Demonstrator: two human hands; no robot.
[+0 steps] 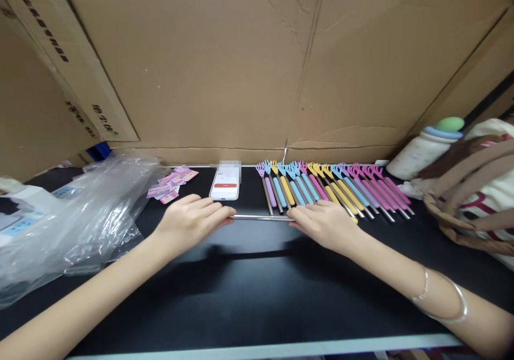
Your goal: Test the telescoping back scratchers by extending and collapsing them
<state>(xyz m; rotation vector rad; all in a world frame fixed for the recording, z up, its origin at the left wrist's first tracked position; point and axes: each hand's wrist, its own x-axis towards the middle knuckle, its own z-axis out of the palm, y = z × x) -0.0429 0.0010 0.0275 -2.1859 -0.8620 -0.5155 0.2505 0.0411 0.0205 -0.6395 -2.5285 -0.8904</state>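
My left hand (191, 220) and my right hand (323, 222) are stretched out over a black table (249, 285), each closed on one end of a thin silver metal rod (261, 217) held level just above the surface. Right behind my right hand lies a row of several telescopic back scratchers (333, 186) with pink, blue, yellow and purple grips and small hand-shaped heads, laid side by side. My right wrist wears two silver bangles (441, 301).
A white phone (225, 184) lies face up behind the rod. Small pink cards (172, 183) lie to its left, and a crumpled clear plastic bag (76, 221) covers the left side. A bottle (425, 148) and a cloth bag (477, 194) stand at the right. Cardboard walls (241, 66) surround the table.
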